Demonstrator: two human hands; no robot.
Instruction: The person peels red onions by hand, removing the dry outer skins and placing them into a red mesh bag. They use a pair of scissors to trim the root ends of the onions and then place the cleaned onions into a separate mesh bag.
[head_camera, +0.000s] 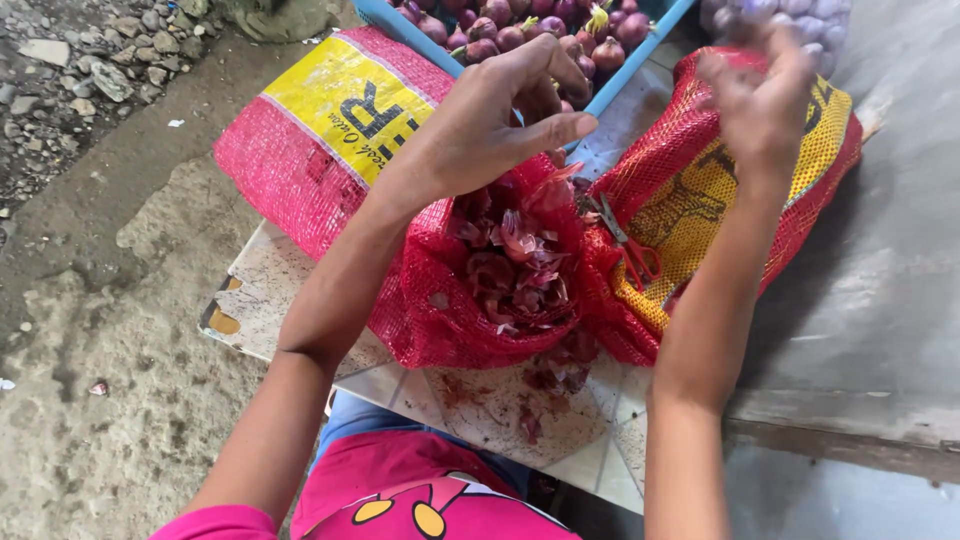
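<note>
My left hand (490, 120) hovers above a red mesh sack (440, 320) whose open mouth is full of purple onion skins (515, 265); its fingers curl loosely and whether it holds anything is unclear. My right hand (762, 95) is raised and blurred over a second red and yellow mesh sack (800, 190), fingers bunched. A blue crate (640, 55) of small red onions (520, 30) sits just beyond both hands. Red-handled scissors (630, 250) lie between the two sacks.
A full red sack with a yellow label (320, 130) lies at the left on a tiled slab (270, 290). Loose skins (555, 375) litter the slab's front. A mesh bag of pale bulbs (790, 15) sits top right. Dirt ground and stones lie left.
</note>
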